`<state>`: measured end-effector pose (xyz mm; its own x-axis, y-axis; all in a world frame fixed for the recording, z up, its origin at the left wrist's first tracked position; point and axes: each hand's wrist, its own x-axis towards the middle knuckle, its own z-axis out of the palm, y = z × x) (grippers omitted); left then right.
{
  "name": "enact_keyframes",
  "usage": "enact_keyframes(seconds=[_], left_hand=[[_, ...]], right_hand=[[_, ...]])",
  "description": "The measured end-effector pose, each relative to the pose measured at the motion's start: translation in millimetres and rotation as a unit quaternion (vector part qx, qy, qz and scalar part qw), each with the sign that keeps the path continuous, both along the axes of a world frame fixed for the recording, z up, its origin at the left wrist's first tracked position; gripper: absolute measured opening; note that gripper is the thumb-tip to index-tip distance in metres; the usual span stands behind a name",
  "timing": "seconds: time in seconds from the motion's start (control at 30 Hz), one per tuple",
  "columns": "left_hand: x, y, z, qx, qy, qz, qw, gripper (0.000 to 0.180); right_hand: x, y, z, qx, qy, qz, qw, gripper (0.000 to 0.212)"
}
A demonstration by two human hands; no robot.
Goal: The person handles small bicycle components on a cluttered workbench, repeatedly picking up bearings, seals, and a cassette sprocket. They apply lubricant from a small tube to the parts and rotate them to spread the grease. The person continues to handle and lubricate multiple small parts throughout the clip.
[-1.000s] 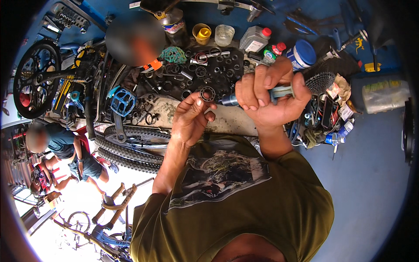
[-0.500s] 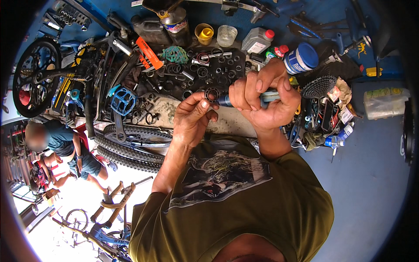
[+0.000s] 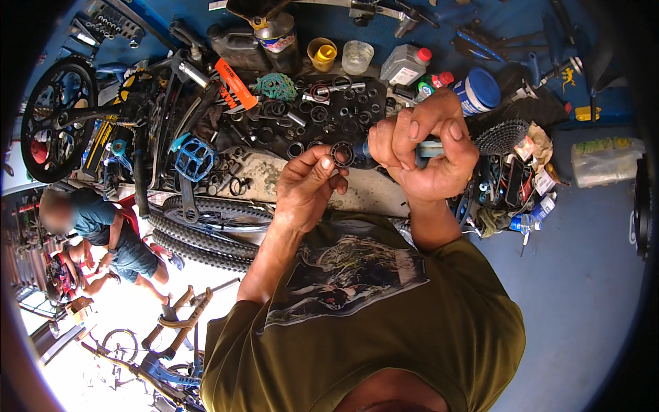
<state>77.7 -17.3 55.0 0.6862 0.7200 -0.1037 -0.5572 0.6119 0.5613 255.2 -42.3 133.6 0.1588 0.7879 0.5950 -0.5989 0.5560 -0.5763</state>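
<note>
My left hand (image 3: 302, 189) pinches a small round bearing (image 3: 351, 155) between thumb and fingertips, its ring face turned up toward me. Just to the right, my right hand (image 3: 439, 161) is wrapped round a tool with a pale blue-grey body (image 3: 431, 147). The tool points left toward the bearing, with a gap between them, and my fingers hide most of it, so its exact kind is unclear. Both hands are raised in front of the workbench edge. Behind them, a dark mat (image 3: 319, 130) holds several loose rings and small metal parts.
Bottles, a blue-lidded tub (image 3: 482, 88) and a yellow cup (image 3: 321, 55) line the back. A cassette (image 3: 502, 139) and cluttered box stand right. Left are a blue pedal (image 3: 195, 160), a crankset (image 3: 58, 120) and tyres (image 3: 199, 250). Another person (image 3: 103, 223) sits far left.
The tool's tip has come away from the bearing as my right hand shifted slightly right. My left hand has moved a little right and down with the bearing still pinched.
</note>
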Motion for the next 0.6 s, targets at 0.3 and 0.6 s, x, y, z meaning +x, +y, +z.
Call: enact_keyframes(seconds=[0.3,0.6], left_hand=[[0.4,-1.5,-5.1,0.006,-0.003,-0.001,1.000,0.017],[0.0,-1.4,-11.3,-0.005,0.002,0.022,1.000,0.015]], right_hand=[[-13.0,2.4,4.4,-0.001,-0.014,0.013,1.000,0.046],[-15.5,-4.4,1.9,-0.028,0.002,0.050,0.998,0.045]])
